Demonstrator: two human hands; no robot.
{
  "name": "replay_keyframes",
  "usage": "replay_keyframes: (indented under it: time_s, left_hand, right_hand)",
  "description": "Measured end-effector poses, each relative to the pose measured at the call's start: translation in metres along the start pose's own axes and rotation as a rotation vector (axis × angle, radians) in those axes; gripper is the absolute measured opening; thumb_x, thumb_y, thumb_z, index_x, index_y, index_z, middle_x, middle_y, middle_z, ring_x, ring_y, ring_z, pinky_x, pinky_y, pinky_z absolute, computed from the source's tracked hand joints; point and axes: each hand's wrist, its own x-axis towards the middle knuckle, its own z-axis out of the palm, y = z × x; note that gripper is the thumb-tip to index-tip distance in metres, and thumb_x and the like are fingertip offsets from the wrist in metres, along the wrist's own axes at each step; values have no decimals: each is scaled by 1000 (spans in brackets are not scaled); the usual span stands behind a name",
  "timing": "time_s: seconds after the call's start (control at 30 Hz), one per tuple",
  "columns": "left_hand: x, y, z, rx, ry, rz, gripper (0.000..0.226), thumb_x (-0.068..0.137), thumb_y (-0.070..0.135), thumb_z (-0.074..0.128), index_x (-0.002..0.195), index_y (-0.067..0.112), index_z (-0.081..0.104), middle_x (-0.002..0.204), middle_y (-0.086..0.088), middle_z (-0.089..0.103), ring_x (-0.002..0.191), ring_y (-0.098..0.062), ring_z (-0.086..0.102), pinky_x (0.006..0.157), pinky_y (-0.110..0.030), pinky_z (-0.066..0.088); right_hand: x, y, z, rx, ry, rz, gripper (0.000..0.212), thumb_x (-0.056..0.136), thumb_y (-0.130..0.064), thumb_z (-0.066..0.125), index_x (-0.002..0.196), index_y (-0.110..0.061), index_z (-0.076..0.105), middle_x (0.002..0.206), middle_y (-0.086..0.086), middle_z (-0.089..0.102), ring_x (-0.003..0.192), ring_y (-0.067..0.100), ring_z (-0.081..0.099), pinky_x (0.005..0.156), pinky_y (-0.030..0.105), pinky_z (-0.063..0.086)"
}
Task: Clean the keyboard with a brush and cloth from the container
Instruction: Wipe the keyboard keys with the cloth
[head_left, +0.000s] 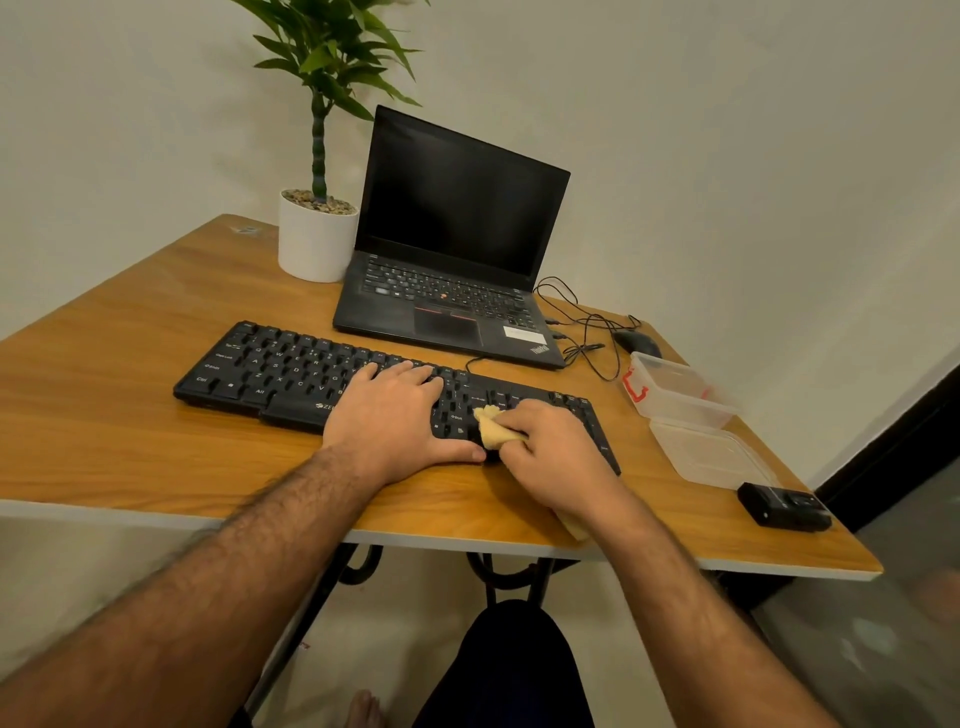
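Observation:
A black keyboard (291, 371) lies across the wooden desk (130, 415). My left hand (389, 415) rests flat on its middle keys, fingers straight, thumb along the front edge. My right hand (550, 457) grips a crumpled yellow cloth (492, 428) and holds it against the keys on the right part of the keyboard. A bit of cloth also shows under my right wrist. The clear plastic container (675, 392) stands open to the right with its lid (711, 454) lying in front of it. No brush is visible.
An open black laptop (457, 249) sits behind the keyboard, with a white potted plant (317, 241) to its left. Tangled cables (582, 332) and a black mouse (636, 343) lie behind the container. A small black device (784, 506) rests near the desk's right front corner.

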Motion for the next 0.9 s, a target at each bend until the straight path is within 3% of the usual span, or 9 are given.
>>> replay_keyframes:
  time_s: [0.13,0.27,0.43,0.53,0.63,0.8,0.9]
  left_hand:
    - [0,0,-1,-4,-18,-1,122,61,102,23,153,22,35,161,3,32,149,-17,25,122,-46,18]
    - [0,0,-2,-7,-23,0,122,62,101,23,154,22,33,161,2,31,150,-18,24,123,-46,17]
    - [-3,1,-4,-3,-25,12,118,65,99,25,154,21,34,162,1,31,150,-18,24,123,-46,17]
    - [-9,-1,-5,-28,-10,2,113,69,96,31,154,21,34,162,1,29,150,-18,22,124,-46,15]
    - [-19,-4,-8,-34,29,-48,114,68,96,29,155,22,32,163,1,28,151,-18,19,124,-46,11]
    - [-26,-3,-9,-15,19,-145,117,66,97,27,156,22,28,164,0,23,153,-20,13,124,-50,7]
    - [-24,-2,-8,-12,8,-175,120,64,98,23,157,23,23,166,0,19,153,-19,10,124,-52,4]
  right_hand:
    - [-9,14,-13,57,-91,7,30,92,-15,56,117,-23,70,108,-8,64,96,9,54,81,29,45]
    - [-11,10,-6,71,-55,4,20,93,-14,54,103,-24,69,93,-9,65,86,8,55,69,26,44]
    - [-15,9,-19,217,-289,38,21,96,-15,52,94,-23,72,88,-6,67,84,12,61,71,34,51]
    - [-3,14,-41,258,-56,106,20,99,-17,51,101,-24,69,87,-11,63,81,8,57,63,23,43]
    - [21,20,-54,165,161,119,15,99,-21,52,96,-24,66,84,-11,60,79,7,56,61,24,45]
    - [74,21,-52,63,181,124,16,92,-17,55,88,-18,70,79,-2,65,78,14,61,63,33,51]
    - [95,12,-31,96,69,77,17,89,-20,56,91,-19,73,79,-3,67,78,14,62,72,38,56]
